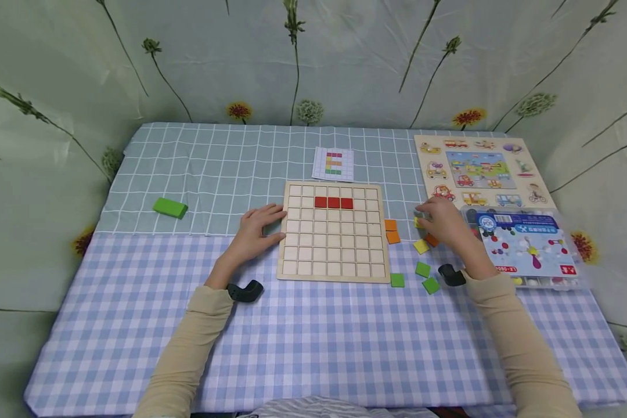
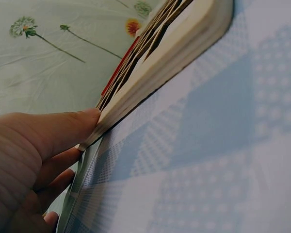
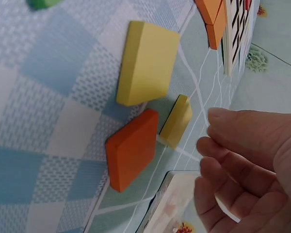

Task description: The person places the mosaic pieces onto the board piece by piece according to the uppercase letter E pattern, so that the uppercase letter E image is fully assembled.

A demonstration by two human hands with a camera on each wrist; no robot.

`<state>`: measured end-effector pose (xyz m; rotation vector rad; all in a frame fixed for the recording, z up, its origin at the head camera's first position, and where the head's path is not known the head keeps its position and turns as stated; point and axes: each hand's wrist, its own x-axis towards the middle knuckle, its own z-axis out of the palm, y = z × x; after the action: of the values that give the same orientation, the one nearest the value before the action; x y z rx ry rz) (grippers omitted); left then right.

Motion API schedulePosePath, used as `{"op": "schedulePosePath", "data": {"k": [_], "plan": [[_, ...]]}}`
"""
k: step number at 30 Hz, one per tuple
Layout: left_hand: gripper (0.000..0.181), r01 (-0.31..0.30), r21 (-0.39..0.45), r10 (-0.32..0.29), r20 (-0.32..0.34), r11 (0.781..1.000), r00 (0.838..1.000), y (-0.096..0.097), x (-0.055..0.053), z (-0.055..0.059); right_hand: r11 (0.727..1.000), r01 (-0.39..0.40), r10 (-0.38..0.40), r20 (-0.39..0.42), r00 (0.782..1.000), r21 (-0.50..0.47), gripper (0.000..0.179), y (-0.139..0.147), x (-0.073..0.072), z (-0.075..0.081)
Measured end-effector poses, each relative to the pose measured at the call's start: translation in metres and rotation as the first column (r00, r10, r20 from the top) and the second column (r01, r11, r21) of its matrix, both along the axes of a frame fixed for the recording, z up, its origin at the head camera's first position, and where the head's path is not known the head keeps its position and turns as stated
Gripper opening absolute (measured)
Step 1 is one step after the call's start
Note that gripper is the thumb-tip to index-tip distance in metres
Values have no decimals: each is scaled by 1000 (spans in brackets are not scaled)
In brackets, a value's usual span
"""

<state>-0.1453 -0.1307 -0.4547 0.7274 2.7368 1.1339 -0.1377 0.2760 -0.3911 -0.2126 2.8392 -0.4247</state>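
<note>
A wooden grid board [image 1: 332, 239] lies in the middle of the table, three red square tiles [image 1: 334, 202] in a row near its top. My left hand [image 1: 256, 229] touches the board's left edge, its thumb [image 2: 82, 121] against the rim in the left wrist view. Right of the board, my right hand [image 1: 444, 220] is over a yellow tile [image 3: 176, 121], fingers loosely bent and thumb near the index finger. Nothing shows between those fingers. Close by lie another yellow tile [image 3: 148, 63] and an orange tile [image 3: 132, 150].
Two orange tiles [image 1: 392, 231] lie beside the board's right edge, with green tiles [image 1: 423, 269] nearer me. A pattern card [image 1: 333, 164] is behind the board. At right are a picture puzzle [image 1: 522, 145] and a boxed set [image 1: 525, 247]; a green block [image 1: 170, 208] lies left.
</note>
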Motion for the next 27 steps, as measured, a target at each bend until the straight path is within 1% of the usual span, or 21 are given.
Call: {"op": "schedulePosePath", "data": {"k": [4, 8, 13, 18, 20, 22, 25, 27], "plan": [[53, -5, 3, 5, -4, 1000, 1000, -1, 1, 0, 1000, -3, 2, 41, 999, 26, 36, -1, 0, 1], [53, -9, 4, 9, -10, 1000, 1000, -2, 2, 1, 999, -4, 1, 61, 998, 39, 33, -1, 1, -1], [54, -8, 1, 8, -9, 1000, 1000, -2, 2, 0, 998, -13, 10, 38, 999, 60, 29, -1, 0, -3], [54, 2, -2, -2, -9, 1000, 1000, -2, 1, 0, 998, 11, -14, 33, 999, 70, 30, -5, -2, -2], [55, 5, -7, -5, -11, 1000, 1000, -1, 1, 0, 998, -6, 5, 9, 1000, 65, 31, -8, -2, -1], [55, 5, -11, -6, -16, 1000, 1000, -1, 1, 0, 998, -40, 42, -36, 998, 49, 30, -11, -3, -2], [54, 6, -11, -6, -24, 1000, 1000, -1, 0, 0, 994, -103, 107, -120, 987, 39, 27, -18, -6, -4], [54, 6, -4, -6, -24, 1000, 1000, 0, 1, 0, 992, -124, 128, -153, 980, 35, 26, -24, -8, -7]]}}
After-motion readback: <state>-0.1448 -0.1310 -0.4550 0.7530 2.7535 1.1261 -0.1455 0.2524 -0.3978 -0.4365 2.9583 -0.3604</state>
